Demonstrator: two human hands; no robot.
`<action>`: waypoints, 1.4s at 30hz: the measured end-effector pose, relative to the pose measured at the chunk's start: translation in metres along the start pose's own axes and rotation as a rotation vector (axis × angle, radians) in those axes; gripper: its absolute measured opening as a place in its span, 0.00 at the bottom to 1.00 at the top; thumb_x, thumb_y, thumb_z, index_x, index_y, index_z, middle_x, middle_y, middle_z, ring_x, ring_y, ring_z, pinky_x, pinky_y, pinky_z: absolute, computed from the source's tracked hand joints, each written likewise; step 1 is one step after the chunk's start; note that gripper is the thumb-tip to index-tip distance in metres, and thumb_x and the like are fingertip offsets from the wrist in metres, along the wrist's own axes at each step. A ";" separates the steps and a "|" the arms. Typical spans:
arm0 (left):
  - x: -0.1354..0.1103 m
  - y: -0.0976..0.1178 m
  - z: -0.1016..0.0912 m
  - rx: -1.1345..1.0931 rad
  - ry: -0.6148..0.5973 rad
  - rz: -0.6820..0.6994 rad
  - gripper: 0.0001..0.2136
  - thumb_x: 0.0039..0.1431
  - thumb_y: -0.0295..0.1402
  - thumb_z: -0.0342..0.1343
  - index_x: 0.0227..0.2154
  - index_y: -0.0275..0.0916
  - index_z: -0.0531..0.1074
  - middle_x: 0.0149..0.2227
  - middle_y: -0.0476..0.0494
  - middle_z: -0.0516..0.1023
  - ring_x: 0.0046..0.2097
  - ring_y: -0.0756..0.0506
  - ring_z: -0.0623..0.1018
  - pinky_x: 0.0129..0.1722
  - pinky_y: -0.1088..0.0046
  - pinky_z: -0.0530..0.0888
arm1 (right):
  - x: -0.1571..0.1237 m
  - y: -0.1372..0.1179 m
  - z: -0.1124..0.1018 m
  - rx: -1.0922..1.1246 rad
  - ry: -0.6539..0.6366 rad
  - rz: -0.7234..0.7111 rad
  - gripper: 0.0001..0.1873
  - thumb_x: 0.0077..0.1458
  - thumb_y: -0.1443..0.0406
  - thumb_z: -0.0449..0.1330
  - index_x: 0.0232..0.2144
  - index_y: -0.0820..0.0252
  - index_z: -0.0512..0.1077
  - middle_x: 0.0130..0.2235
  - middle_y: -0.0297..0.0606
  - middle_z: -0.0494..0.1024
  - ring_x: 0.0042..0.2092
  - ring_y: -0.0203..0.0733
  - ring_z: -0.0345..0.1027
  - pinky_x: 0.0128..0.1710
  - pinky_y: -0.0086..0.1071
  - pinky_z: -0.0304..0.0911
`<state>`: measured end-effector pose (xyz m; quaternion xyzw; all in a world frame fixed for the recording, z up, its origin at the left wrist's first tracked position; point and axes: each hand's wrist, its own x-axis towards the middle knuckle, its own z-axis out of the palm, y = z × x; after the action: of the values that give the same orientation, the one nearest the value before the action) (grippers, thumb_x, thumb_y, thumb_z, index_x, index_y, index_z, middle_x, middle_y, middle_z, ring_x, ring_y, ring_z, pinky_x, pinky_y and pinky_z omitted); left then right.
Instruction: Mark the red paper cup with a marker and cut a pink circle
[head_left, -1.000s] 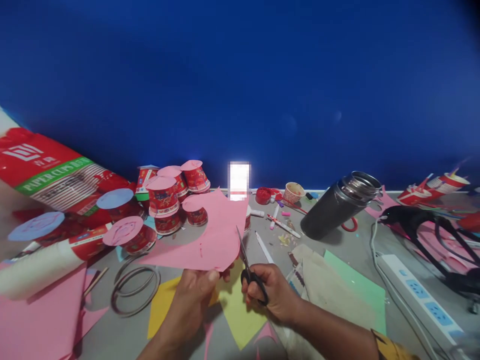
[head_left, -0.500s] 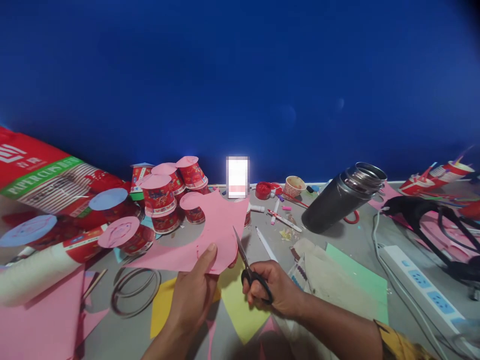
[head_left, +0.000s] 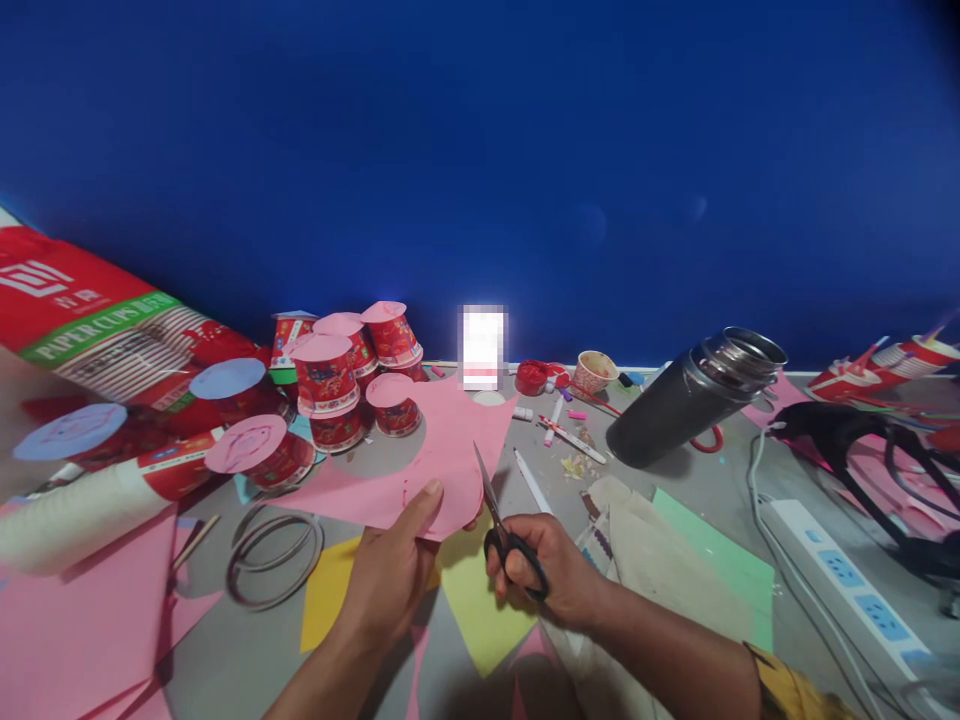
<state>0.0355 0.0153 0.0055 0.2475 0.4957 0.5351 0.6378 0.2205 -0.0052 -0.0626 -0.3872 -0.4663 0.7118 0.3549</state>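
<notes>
A pink sheet of paper [head_left: 450,455] with a large curved cut-out is pinched in my left hand [head_left: 394,575], the thumb on top. My right hand [head_left: 544,565] is closed around the black handles of a pair of scissors [head_left: 491,500], its blades pointing up and away at the right edge of the paper. The blades look nearly together. Red marks show on the paper near my left thumb. Below my hands lie a yellow-green sheet [head_left: 487,615] and a darker yellow sheet [head_left: 328,595].
Red paper cups [head_left: 326,375] topped with pink and blue discs stand at left, beside a paper-cup bag [head_left: 112,310] and more pink paper [head_left: 82,620]. Right are markers [head_left: 571,440], a black flask [head_left: 686,405], a green sheet [head_left: 712,560] and a white power strip [head_left: 847,575].
The view has shifted slightly, so the surroundings sit a little differently. The pink paper has turned a little relative to the scissors; both hands keep their grips.
</notes>
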 end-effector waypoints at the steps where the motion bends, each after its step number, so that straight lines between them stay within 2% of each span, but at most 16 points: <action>1: 0.000 0.000 0.001 -0.009 0.007 0.003 0.20 0.37 0.44 0.80 0.27 0.37 0.81 0.32 0.40 0.87 0.42 0.33 0.86 0.41 0.63 0.85 | 0.000 0.000 0.000 -0.011 0.000 0.003 0.44 0.39 0.27 0.72 0.30 0.63 0.75 0.24 0.34 0.75 0.25 0.31 0.64 0.25 0.25 0.56; 6: 0.001 -0.001 0.004 -0.071 0.030 0.016 0.19 0.35 0.40 0.80 0.28 0.35 0.82 0.35 0.39 0.88 0.43 0.32 0.87 0.42 0.60 0.86 | 0.000 0.001 -0.001 -0.054 -0.010 0.008 0.46 0.38 0.25 0.70 0.30 0.63 0.75 0.24 0.35 0.75 0.24 0.31 0.63 0.24 0.25 0.55; 11: -0.001 -0.001 0.002 -0.057 0.060 -0.006 0.19 0.36 0.41 0.80 0.28 0.34 0.82 0.31 0.39 0.87 0.40 0.33 0.87 0.37 0.64 0.84 | 0.000 0.000 0.000 -0.077 0.009 0.000 0.46 0.38 0.25 0.69 0.28 0.62 0.74 0.24 0.35 0.74 0.23 0.30 0.61 0.23 0.25 0.54; 16: -0.001 -0.001 -0.001 -0.043 0.056 -0.036 0.20 0.34 0.42 0.81 0.27 0.35 0.82 0.34 0.38 0.88 0.43 0.30 0.88 0.43 0.59 0.86 | 0.001 0.001 0.000 -0.066 0.011 0.016 0.48 0.35 0.24 0.70 0.28 0.63 0.75 0.24 0.35 0.75 0.25 0.31 0.65 0.25 0.25 0.58; 21: 0.000 -0.003 -0.002 -0.038 0.069 -0.041 0.19 0.33 0.40 0.81 0.27 0.35 0.82 0.33 0.38 0.88 0.47 0.29 0.87 0.46 0.58 0.86 | 0.002 0.005 0.000 -0.039 0.013 0.000 0.47 0.36 0.25 0.71 0.28 0.63 0.74 0.24 0.34 0.75 0.25 0.31 0.66 0.25 0.24 0.57; 42: -0.001 0.003 0.003 -0.049 0.037 -0.029 0.19 0.35 0.39 0.79 0.29 0.35 0.82 0.35 0.37 0.88 0.47 0.31 0.86 0.46 0.61 0.84 | 0.002 0.002 -0.001 -0.041 -0.005 0.006 0.42 0.40 0.29 0.73 0.28 0.62 0.74 0.24 0.32 0.75 0.26 0.31 0.66 0.27 0.26 0.59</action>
<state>0.0368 0.0164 0.0098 0.2144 0.4978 0.5422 0.6421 0.2198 -0.0034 -0.0648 -0.3940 -0.4806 0.7041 0.3435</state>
